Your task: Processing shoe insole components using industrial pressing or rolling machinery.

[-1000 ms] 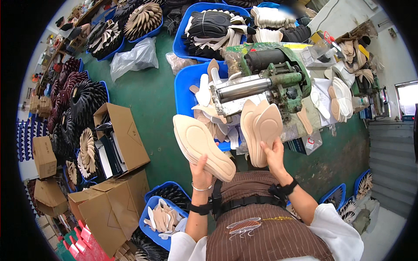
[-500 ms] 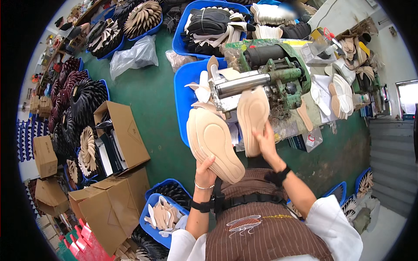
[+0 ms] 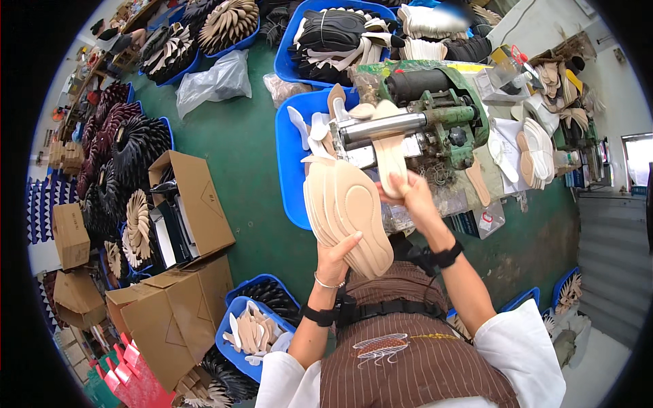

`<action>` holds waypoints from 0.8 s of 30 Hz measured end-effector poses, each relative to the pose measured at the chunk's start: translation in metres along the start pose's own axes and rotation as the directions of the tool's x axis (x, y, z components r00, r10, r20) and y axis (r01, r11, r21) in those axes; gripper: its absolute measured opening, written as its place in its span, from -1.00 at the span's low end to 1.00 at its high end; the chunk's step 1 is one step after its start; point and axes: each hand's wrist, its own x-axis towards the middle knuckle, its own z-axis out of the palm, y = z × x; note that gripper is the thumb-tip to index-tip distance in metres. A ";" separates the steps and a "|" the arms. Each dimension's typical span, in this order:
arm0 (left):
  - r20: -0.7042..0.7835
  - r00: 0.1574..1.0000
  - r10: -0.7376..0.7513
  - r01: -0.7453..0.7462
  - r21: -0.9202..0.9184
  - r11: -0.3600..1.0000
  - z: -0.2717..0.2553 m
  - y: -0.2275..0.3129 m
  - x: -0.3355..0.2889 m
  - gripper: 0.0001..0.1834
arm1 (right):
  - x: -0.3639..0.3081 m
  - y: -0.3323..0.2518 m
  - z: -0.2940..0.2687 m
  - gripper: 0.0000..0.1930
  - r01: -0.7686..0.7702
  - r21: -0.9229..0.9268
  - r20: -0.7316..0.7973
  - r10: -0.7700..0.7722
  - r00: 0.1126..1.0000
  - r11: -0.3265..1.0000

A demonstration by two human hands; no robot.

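Several beige insoles [image 3: 350, 211] are fanned out in my left hand [image 3: 335, 262], whose thumb presses on the top one. My right hand [image 3: 411, 195] pinches the near end of a single beige insole [image 3: 390, 160]. That insole lies in a green machine [image 3: 449, 112], passing under its shiny metal roller [image 3: 367, 129], and its far end shows beyond the roller. The fanned insoles are just in front of the machine's left end, above the edge of a blue bin [image 3: 289, 183] with white and beige pieces in it.
Beige and white insoles [image 3: 537, 160] lie on the bench to the machine's right. Behind it stands a blue bin [image 3: 282, 64] of black and white insoles. Cardboard boxes [image 3: 194, 204] and a blue tub [image 3: 228, 347] of beige pieces are at the left.
My right hand held several insoles beside the roller; now one insole lies under the roller in its fingers. The fanned insoles in my left hand have shifted slightly right and turned more upright.
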 end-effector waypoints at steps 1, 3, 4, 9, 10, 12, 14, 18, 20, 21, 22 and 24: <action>-0.002 1.000 0.003 -0.003 -0.002 1.000 0.002 -0.002 0.003 -0.37 | -0.009 0.006 0.004 -0.69 -0.030 -0.138 0.056 0.038 0.998 0.990; -0.022 0.997 0.067 -0.064 0.140 0.988 0.004 -0.006 0.008 -0.37 | -0.039 0.027 0.016 -0.68 0.028 -0.091 0.197 -0.009 0.980 0.995; -0.026 0.997 0.070 -0.066 0.138 0.988 0.006 -0.006 0.009 -0.37 | -0.047 0.032 0.015 -0.75 0.021 -0.087 0.081 -0.014 0.997 0.996; -0.038 0.999 -0.011 0.005 -0.133 0.991 0.001 -0.012 0.009 -0.43 | 0.022 0.019 -0.036 -0.84 0.101 -0.112 -0.215 -0.124 0.969 0.989; -0.039 0.999 -0.014 0.008 -0.133 0.991 0.000 -0.011 0.009 -0.43 | 0.033 0.013 -0.033 -0.83 0.151 -0.215 -0.197 -0.195 0.961 0.965; -0.032 0.999 -0.022 0.018 -0.123 0.992 -0.004 -0.009 0.010 -0.46 | 0.014 0.005 -0.003 -0.83 0.091 -0.107 -0.116 -0.103 0.988 0.990; -0.046 0.999 0.018 -0.018 0.002 1.000 -0.002 -0.010 0.010 -0.45 | -0.014 0.017 0.008 -0.82 -0.079 -0.070 0.058 0.083 0.995 0.994; 0.030 1.000 0.007 -0.006 -0.026 1.000 0.011 -0.002 0.014 -0.45 | -0.022 0.035 -0.010 -0.81 -0.043 -0.041 -0.170 0.035 0.985 0.998; 0.050 0.997 -0.065 0.071 -0.133 0.988 0.006 0.002 0.012 -0.47 | 0.007 0.017 -0.032 -0.83 -0.006 -0.028 -0.219 0.000 0.976 1.000; 0.079 0.988 -0.130 0.145 -0.238 0.960 0.003 0.002 0.012 -0.48 | 0.018 0.009 -0.030 -0.83 -0.006 -0.027 -0.222 -0.001 0.975 1.000; 0.083 0.988 -0.133 0.149 -0.237 0.960 0.003 -0.001 0.013 -0.48 | 0.026 -0.002 -0.024 -0.83 0.032 -0.005 -0.221 -0.033 0.975 0.999; -0.053 0.998 -0.024 0.024 -0.011 1.000 0.003 -0.007 0.013 -0.48 | 0.022 -0.009 -0.002 -0.83 0.070 0.016 -0.213 -0.065 0.975 0.997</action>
